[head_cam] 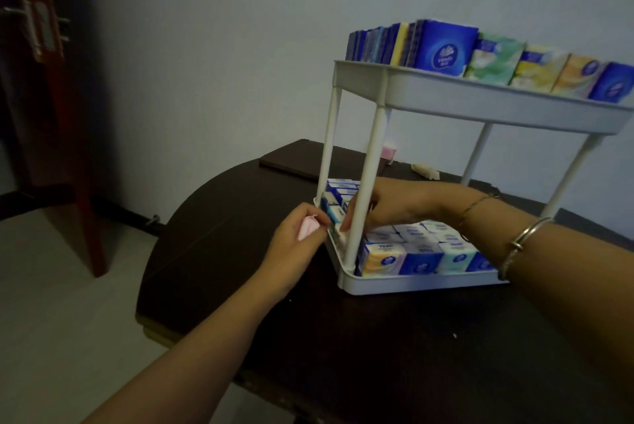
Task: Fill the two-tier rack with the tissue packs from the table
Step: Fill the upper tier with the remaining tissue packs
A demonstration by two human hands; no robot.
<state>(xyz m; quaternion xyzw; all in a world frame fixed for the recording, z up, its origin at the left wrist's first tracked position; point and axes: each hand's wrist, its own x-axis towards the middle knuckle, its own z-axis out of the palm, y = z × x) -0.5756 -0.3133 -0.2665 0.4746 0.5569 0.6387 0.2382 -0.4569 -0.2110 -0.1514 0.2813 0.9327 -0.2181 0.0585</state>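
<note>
A white two-tier rack (480, 101) stands on the dark table (343, 338). Its upper tier carries several upright tissue packs (442, 50) in blue, green and yellow. The lower tier (404, 283) holds several more packs (420, 254) in rows. My left hand (295, 245) grips a pink tissue pack (307, 226) just outside the lower tier's left rim. My right hand (394, 207) reaches between the rack's posts into the lower tier, fingers curled on a white pack (344, 230) at its left edge.
A pink pack (389, 152) and a small pale wrapped item (425, 170) lie at the table's far edge behind the rack, next to a flat dark board (291, 163). A wooden door (51, 98) stands at the left. The table's curved edge falls off to pale floor (61, 320).
</note>
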